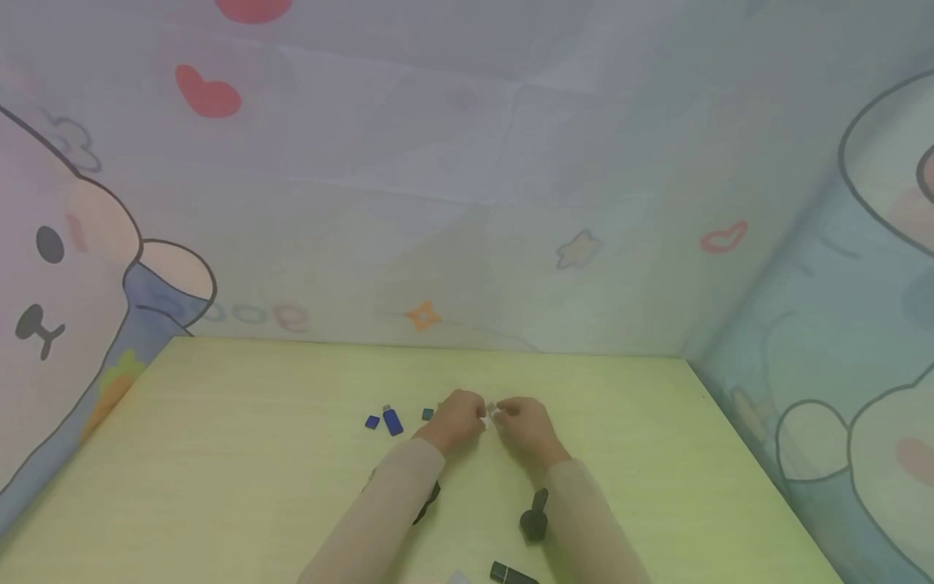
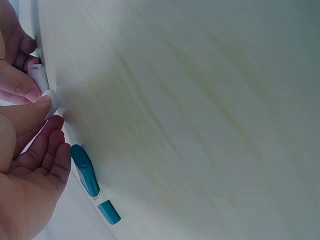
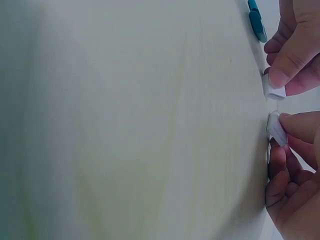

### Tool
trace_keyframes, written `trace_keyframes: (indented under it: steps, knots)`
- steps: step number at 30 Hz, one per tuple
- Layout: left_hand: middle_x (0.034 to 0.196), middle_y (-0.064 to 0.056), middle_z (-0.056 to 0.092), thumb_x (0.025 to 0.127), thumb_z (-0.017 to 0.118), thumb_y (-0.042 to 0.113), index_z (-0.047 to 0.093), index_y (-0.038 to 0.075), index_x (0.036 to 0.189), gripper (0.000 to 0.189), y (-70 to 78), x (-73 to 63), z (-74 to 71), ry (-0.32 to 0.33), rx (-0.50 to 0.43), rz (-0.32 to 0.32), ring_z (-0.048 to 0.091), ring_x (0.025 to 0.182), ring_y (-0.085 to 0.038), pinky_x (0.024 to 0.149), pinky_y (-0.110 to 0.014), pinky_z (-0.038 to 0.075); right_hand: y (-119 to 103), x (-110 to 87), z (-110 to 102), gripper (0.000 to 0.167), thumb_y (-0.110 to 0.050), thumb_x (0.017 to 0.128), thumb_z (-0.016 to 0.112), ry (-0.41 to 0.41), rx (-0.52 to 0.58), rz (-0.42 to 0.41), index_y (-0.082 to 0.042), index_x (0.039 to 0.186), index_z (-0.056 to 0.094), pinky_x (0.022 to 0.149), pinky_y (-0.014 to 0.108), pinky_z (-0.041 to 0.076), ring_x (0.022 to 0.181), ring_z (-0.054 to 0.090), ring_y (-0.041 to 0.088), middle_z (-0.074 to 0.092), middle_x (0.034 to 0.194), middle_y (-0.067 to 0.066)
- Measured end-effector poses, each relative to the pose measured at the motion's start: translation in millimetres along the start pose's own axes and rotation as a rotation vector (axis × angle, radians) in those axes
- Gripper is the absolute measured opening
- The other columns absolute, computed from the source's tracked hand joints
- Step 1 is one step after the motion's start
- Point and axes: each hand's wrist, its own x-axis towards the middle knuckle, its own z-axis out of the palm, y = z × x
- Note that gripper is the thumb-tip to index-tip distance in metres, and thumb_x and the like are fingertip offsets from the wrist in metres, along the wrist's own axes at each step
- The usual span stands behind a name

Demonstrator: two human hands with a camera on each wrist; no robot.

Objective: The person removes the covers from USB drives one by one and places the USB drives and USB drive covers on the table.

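Faint letters (image 1: 251, 315) on wall backdrop (image 1: 409, 227): "oog" legible, rest unclear.

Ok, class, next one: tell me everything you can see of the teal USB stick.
The teal USB stick lies on the table beside the left hand. Its smooth body looks like plastic, with a rounded end nearest the fingers. At the other end a short, metallic-looking plug is bare, pointing towards the separate teal cap. Whether plug and cap touch is hard to tell. No hand grips the stick; whether a fingertip brushes it is unclear.
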Motion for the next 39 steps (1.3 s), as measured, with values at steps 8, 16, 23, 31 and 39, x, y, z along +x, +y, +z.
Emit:
trace_keyframes:
  steps: [8,16,23,31,39]
  knots:
    - [0.101,-0.012,0.071,0.084,0.068,0.004,0.072,-0.001,0.094,0.012,-0.9,1.9,2.0,-0.006,0.034,0.013,0.064,0.096,-0.029,0.087,-0.041,0.052,2.4,2.6,0.7,0.030,-0.015,0.093,0.059,-0.010,-0.042,-0.012,0.004,0.116,0.065,0.102,0.053,0.040,0.120,0.053,0.041,0.063,0.121,0.021]
    - [0.103,-0.012,0.071,0.085,0.066,0.005,0.072,0.000,0.096,0.014,-1.1,4.4,3.1,-0.020,0.057,-0.002,0.064,0.097,-0.028,0.087,-0.043,0.051,4.9,3.1,0.4,0.030,-0.015,0.093,0.058,-0.012,-0.053,-0.010,0.004,0.115,0.065,0.102,0.053,0.040,0.120,0.053,0.041,0.064,0.120,0.021]
    - [0.087,-0.005,0.069,0.085,0.065,0.006,0.072,0.002,0.088,0.008,-1.5,5.7,2.9,-0.017,0.077,0.016,0.055,0.073,-0.016,0.073,-0.034,0.050,5.3,4.2,0.1,0.029,-0.016,0.094,0.058,-0.014,-0.069,-0.009,0.003,0.114,0.066,0.102,0.052,0.040,0.120,0.054,0.040,0.064,0.120,0.021]
    - [0.088,-0.007,0.069,0.087,0.063,0.004,0.072,0.000,0.089,0.010,-0.9,4.3,2.5,-0.034,0.072,0.030,0.056,0.074,-0.016,0.079,-0.037,0.052,4.3,3.8,-1.5,0.030,-0.017,0.096,0.054,-0.051,-0.109,-0.012,0.003,0.115,0.066,0.102,0.053,0.040,0.122,0.052,0.041,0.063,0.123,0.020]
    - [0.093,-0.009,0.071,0.087,0.061,0.004,0.072,0.000,0.090,0.012,-0.4,2.8,1.8,-0.032,0.082,0.028,0.061,0.080,-0.020,0.081,-0.040,0.053,2.7,4.3,-2.1,0.030,-0.018,0.097,0.052,-0.073,-0.116,-0.011,0.002,0.114,0.067,0.103,0.055,0.038,0.123,0.051,0.041,0.062,0.125,0.020]
